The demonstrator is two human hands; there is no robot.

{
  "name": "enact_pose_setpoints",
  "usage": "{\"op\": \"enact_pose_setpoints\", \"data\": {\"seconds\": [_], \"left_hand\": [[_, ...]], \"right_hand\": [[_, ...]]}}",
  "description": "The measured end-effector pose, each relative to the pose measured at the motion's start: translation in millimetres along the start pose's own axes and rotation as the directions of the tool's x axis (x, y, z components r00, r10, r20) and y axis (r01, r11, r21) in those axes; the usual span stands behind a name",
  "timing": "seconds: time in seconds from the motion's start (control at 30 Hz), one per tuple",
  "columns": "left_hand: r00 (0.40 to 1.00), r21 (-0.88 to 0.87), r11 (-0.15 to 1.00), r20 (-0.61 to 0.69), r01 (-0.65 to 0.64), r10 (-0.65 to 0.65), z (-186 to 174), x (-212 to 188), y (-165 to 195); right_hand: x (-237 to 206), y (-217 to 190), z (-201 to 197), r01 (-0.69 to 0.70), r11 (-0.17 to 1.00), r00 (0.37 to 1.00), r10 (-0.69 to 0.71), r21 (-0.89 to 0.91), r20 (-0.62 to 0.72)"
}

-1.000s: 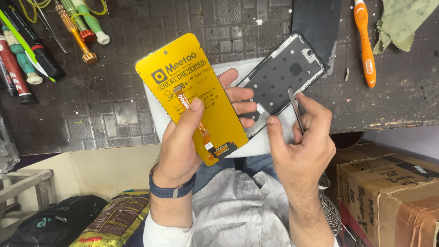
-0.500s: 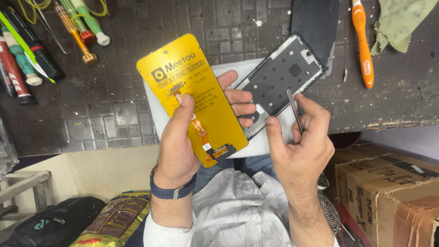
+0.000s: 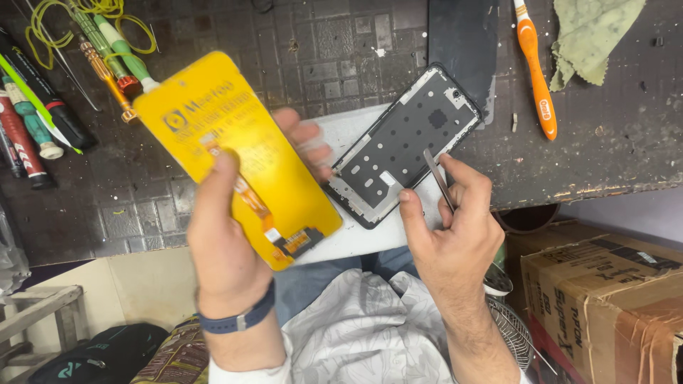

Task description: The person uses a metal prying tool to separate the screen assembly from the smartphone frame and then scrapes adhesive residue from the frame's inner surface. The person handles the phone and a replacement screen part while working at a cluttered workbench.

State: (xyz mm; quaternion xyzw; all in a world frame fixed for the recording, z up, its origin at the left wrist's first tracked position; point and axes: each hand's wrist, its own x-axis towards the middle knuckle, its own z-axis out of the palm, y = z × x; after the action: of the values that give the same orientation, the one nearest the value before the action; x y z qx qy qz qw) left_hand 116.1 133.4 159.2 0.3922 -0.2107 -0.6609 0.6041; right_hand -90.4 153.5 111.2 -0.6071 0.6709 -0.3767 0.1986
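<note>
Yellow screen panel now tilted further left, clear of phone frame; left hand grips panel; right hand steadies frame, pinching tweezers.

Dark gridded workbench: phone frame centre; orange toothbrush right of it, green cloth beyond, screwdrivers far left.

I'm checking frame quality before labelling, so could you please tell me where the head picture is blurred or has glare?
Head view: the yellow panel in the left hand is motion-blurred, its print smeared; the phone frame and the tweezers in the right hand are sharp; light is even, with only a soft sheen on the panel, no harsh glare.
</note>
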Motion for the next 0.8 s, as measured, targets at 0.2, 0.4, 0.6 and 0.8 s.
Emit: {"op": "enact_pose_setpoints", "data": {"seconds": [0.2,0.4,0.6,0.8], "left_hand": [[0.943,0.781,0.624,-0.232,0.035,0.237,-5.7,27.1,30.0],[0.869,0.96,0.259,-0.036,-0.108,0.494,-4.9,38.1,40.0],[0.717,0.919,-0.363,0.356,-0.153,0.599,-2.4,24.0,34.5],[0.864,0.924,-0.265,0.359,-0.275,0.352,21.3,-2.7,16.8]], "right_hand": [[-1.8,-3.3,-0.9,-0.01,1.0,1.0,0.01,0.008,0.008],[-3.7,-6.4,-1.6,0.01,0.999,1.0,-0.01,0.041,0.004],[-5.4,-7.5,-0.5,-0.005,0.999,1.0,0.005,0.035,0.01],[-6.4,-9.3,0.8,-0.011,1.0,1.0,0.011,0.011,0.002]]}}
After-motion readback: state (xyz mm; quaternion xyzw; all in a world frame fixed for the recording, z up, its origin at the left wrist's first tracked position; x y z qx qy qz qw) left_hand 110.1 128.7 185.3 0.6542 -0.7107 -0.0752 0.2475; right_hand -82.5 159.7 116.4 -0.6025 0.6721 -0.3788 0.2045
